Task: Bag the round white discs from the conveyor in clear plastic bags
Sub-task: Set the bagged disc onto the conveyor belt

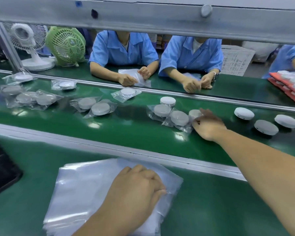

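1. Right hand - stretched out over the conveyor, fingers spread at a bare white disc mid-conveyor; blurred, so whether it actually grips the disc cannot be told.
2. Left hand - on the stack of clear bags on the near side of the conveyor, fingers curled, pinching the top bag's edge.
3. Bagged discs lie on the conveyor; bare discs sit toward its right end.
4. Two people across the conveyor handle bags.
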A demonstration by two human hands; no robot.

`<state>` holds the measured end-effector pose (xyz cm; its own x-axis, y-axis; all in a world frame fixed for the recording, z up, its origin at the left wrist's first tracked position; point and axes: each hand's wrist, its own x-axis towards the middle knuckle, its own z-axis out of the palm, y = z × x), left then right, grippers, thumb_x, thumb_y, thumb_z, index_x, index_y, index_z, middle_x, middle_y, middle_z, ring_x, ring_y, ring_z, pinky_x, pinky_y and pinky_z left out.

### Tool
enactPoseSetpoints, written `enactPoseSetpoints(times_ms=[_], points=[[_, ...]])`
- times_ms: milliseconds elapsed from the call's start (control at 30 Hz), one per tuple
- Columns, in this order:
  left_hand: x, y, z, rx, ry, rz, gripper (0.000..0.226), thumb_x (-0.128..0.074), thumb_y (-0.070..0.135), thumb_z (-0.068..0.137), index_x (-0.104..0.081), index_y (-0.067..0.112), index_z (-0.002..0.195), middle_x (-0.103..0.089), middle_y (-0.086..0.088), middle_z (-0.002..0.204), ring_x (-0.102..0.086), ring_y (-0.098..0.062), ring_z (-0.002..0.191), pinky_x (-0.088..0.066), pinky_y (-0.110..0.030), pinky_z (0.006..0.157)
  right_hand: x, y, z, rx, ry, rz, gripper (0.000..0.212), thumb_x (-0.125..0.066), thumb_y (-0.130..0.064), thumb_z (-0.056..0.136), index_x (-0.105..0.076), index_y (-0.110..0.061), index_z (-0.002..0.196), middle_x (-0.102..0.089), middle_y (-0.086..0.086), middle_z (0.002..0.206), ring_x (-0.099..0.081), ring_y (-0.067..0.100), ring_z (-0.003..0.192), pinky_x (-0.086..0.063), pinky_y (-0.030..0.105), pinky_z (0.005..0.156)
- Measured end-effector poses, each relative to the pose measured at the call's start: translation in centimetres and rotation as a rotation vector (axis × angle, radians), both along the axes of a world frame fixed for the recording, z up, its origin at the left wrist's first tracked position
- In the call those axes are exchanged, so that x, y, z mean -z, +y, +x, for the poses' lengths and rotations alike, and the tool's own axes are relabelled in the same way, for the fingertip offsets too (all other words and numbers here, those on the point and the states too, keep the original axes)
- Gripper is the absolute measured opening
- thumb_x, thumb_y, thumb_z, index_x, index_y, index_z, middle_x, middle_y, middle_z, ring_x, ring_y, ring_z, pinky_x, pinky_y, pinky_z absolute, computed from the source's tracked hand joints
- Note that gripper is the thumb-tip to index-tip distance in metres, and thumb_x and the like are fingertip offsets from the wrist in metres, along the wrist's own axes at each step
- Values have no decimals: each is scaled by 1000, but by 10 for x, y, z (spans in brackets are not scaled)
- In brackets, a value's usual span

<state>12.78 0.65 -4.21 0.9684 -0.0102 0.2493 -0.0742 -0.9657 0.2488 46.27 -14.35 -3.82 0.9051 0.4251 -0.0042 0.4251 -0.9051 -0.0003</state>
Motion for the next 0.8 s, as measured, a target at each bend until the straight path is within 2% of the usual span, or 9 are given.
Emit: enactPoseSetpoints(times_ms=[67, 133, 200, 300, 400, 533, 600, 700, 800], points=[[-4, 0, -1, -14, -57, -53, 36, -41, 57, 91, -75, 45, 86, -65, 31, 88, -59, 1, 83, -51, -24, 72, 6, -4, 3, -85, -33, -55, 40, -36, -40, 105, -57, -27, 137, -33, 7, 163, -42, 34, 140, -45, 43, 107], [-9, 0, -1, -56, -85, -137, 32, -45, 56, 92, -74, 44, 89, -65, 32, 90, -57, 4, 85, -51, -24, 76, 4, -7, 0, -86, -171, -21, 29, -42, -31, 104, -61, -25, 125, -59, 10, 138, -61, 35, 112, -54, 39, 91], [-8, 2, -2, -106, -102, -213, 37, -41, 59, 93, -74, 43, 94, -65, 33, 94, -56, 5, 91, -48, -25, 84, -1, -13, -11, -66, -262, 45, 24, -50, -23, 101, -65, -26, 118, -69, 9, 121, -66, 35, 96, -57, 37, 83], [-9, 4, -1, -179, -108, -279, 37, -42, 60, 91, -74, 42, 94, -65, 34, 95, -56, 7, 96, -48, -25, 89, -2, -29, -40, -62, -298, 427, 18, -63, -23, 98, -57, -18, 114, -71, 10, 103, -66, 36, 83, -53, 39, 70], [-8, 7, 0, -263, -130, -373, 32, -48, 60, 91, -75, 43, 93, -64, 36, 95, -56, 11, 99, -48, -19, 87, -7, -49, -100, -358, -224, 774, 36, -70, -28, 93, -48, -29, 121, -65, -11, 111, -67, 21, 96, -54, 38, 83], [-9, 4, 1, -310, -166, -462, 24, -55, 57, 89, -74, 44, 89, -66, 37, 95, -58, 10, 97, -50, -22, 82, -11, -73, -173, -1023, -348, 655, 31, -62, -8, 97, -69, -22, 123, -66, -4, 128, -65, 19, 119, -51, 33, 100], [-12, 0, 1, -236, -137, -591, 28, -54, 60, 87, -75, 42, 91, -68, 35, 95, -61, 9, 96, -48, -24, 79, -13, -71, -195, -1058, -316, 706, 31, -69, -4, 95, -72, -18, 122, -69, 1, 123, -67, 20, 116, -54, 33, 96], [-19, -9, -3, 18, -8, -965, 32, -70, 58, 78, -73, 44, 107, -73, 23, 107, -67, 0, 104, -52, -24, 88, -19, -60, -216, -889, -231, 919, 20, -85, -14, 81, -79, -12, 100, -76, -4, 110, -71, 13, 107, -59, 38, 86], [-16, -18, -5, 67, -83, -992, 52, -85, 48, 69, -65, 49, 116, -72, 21, 112, -67, -1, 106, -50, -14, 87, -24, -55, -228, -692, 19, 1047, 21, -85, -40, 81, -80, -30, 99, -68, -11, 133, -55, 13, 136, -51, 33, 104]])
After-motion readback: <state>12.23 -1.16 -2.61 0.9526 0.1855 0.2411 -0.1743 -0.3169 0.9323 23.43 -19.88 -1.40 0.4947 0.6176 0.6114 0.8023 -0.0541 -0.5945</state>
